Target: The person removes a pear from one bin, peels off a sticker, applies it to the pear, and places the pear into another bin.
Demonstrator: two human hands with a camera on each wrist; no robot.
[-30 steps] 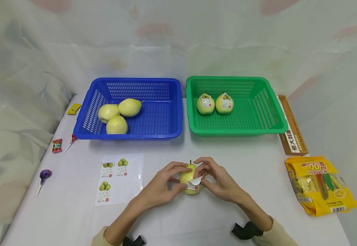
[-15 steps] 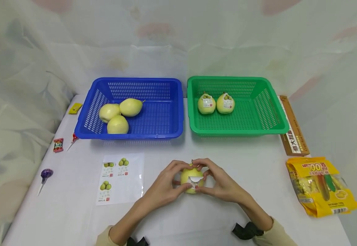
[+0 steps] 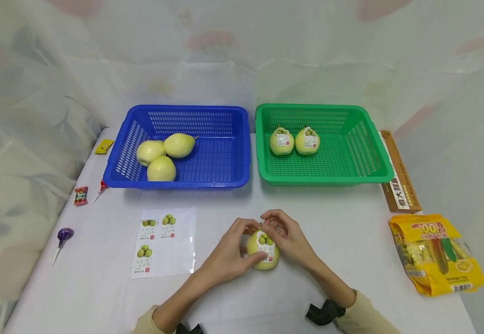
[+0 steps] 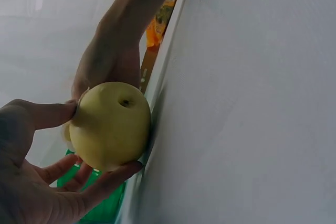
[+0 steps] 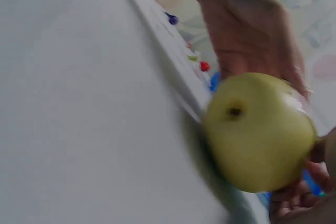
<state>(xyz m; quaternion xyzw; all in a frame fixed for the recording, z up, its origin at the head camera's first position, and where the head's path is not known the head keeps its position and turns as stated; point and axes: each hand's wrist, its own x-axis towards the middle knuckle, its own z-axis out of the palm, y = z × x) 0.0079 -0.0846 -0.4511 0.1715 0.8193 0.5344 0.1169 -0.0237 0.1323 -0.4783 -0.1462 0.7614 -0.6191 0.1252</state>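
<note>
A pale yellow-green pear (image 3: pixel 268 266) stands at the front middle of the white table. My left hand (image 3: pixel 228 253) holds it from the left, the thumb over the edge of a printed sticker (image 3: pixel 264 241) on the pear's near side. At the pear's upper right, my right hand (image 3: pixel 289 237) bends its fingers round the top, its thumb close to the sticker's upper edge. Both wrist views show the pear's underside, with the left hand (image 4: pixel 47 171) gripping it between thumb and fingers. Left of the hands lies a sheet (image 3: pixel 175 255) bearing several pear stickers.
Behind are a blue basket (image 3: pixel 175 184) with 3 plain pears and a green basket (image 3: pixel 325 180) with 2 stickered pears. On the right lie a brown box (image 3: pixel 401 176) and a yellow snack bag (image 3: pixel 438 255). Wrapped sweets and a purple lollipop (image 3: pixel 64 234) lie along the left.
The sticker's upper part was folded forward with its white back showing; now it lies up against the pear. My right hand has shifted from the sticker's side to the pear's top.
</note>
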